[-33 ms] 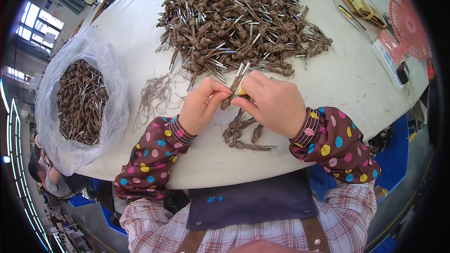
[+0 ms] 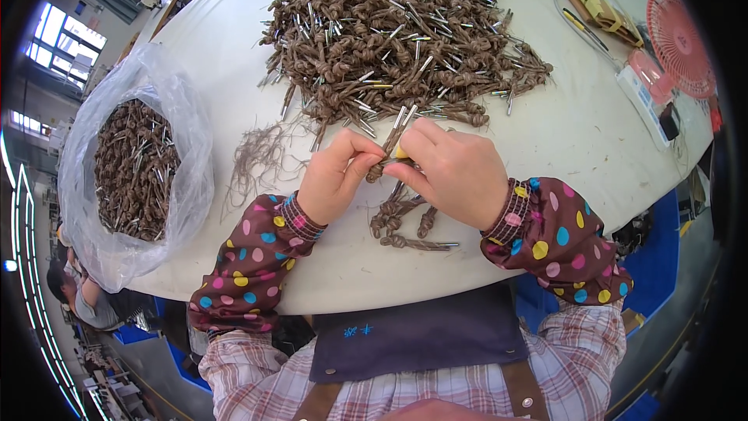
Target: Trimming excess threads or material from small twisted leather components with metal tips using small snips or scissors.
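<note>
My left hand [image 2: 333,178] pinches a knotted brown cord [image 2: 375,173] between thumb and fingertips. Two metal-tipped ends of this cord point up and away, between my hands. Closed beside it, my right hand [image 2: 460,175] grips a small yellow-handled tool [image 2: 401,152], mostly hidden by the fingers. A thin metal part of the tool meets the cord just above its knot. Under my hands, several more knotted cords [image 2: 396,242] with metal tips lie on the table. Beyond them rises a big heap of the same cords [image 2: 389,39].
On the left of the white table [image 2: 561,148] stands a clear plastic bag [image 2: 191,179] filled with knotted cords. Loose thread scraps [image 2: 261,152] lie beside my left hand. At the far right are a pink fan [image 2: 679,43], a white power strip [image 2: 643,105] and a yellow-handled cutter [image 2: 575,19].
</note>
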### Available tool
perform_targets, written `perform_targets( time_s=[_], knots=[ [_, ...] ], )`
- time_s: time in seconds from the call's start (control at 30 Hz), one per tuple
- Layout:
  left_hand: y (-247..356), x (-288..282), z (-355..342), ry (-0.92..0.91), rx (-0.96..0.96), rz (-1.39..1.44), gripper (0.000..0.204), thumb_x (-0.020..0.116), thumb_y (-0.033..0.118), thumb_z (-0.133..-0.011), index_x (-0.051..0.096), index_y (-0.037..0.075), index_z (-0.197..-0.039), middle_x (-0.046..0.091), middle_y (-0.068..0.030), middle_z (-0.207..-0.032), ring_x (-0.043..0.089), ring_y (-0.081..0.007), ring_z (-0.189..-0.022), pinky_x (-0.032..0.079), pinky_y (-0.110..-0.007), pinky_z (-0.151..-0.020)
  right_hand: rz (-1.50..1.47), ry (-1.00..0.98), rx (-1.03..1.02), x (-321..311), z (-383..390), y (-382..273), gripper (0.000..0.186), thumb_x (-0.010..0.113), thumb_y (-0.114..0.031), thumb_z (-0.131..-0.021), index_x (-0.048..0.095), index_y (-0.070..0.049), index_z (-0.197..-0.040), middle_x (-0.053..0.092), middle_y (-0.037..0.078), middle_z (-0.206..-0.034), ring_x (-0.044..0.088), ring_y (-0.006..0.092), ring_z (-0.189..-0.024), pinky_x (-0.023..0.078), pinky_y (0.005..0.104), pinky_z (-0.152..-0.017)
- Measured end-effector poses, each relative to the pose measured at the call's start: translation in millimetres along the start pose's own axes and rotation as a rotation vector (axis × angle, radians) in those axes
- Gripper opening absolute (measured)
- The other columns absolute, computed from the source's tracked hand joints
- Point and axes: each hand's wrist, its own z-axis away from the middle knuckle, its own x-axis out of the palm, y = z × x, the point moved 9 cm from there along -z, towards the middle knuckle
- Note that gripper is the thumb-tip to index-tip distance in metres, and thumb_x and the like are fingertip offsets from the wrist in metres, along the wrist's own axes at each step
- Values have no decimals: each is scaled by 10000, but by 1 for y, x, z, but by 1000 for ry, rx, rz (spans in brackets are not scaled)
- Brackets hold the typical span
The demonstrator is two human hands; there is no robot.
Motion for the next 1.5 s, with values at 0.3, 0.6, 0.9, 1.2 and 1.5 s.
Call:
perform_targets(
  time_s=[0.3, 0.6, 0.9, 1.2, 1.5],
  knots=[
    [-8, 3, -6, -61, -103, 271, 76, 462, 114, -984, 472, 39, -984, 613, -49, -834, 557, -91, -720, 446, -223, -668, -259, 138, 20, -21, -10, 25, 358, 716, -340, -769, 558, -69, -941, 562, 59, -838, 621, 222, -705, 492, 306, -558],
    [-17, -13, -6, -44, -135, 404, 71, 448, 105, -984, 482, 45, -1002, 639, -52, -852, 622, -137, -753, 465, -236, -680, -359, -9, 19, -12, -17, 32, 223, 746, -78, -732, 606, -45, -902, 577, 33, -796, 499, 143, -573, 422, 237, -521],
    [13, -60, 0, -6, 53, -720, 354, 590, 37, -845, 562, 70, -1196, 530, -132, -1264, 512, -292, -1122, 401, -382, -958, -230, 165, -166, -24, -12, 30, 244, 710, 55, -686, 600, -44, -880, 617, 60, -876, 571, 138, -610, 434, 244, -498],
    [16, -19, -20, -126, -120, -70, 361, 663, 61, -817, 613, 44, -1175, 661, -98, -1008, 623, -183, -915, 468, -287, -832, -468, 66, 210, -13, -10, 58, 202, 736, -105, -767, 587, -21, -874, 556, 36, -796, 464, 117, -576, 384, 238, -512],
    [19, -11, -12, -30, 66, -262, 292, 672, 39, -795, 653, 50, -1086, 657, -97, -930, 623, -215, -828, 478, -290, -747, -172, 119, 55, -13, -11, 39, 385, 693, -324, -809, 518, -45, -1009, 543, 71, -908, 595, 213, -643, 475, 314, -551]
  ],
)
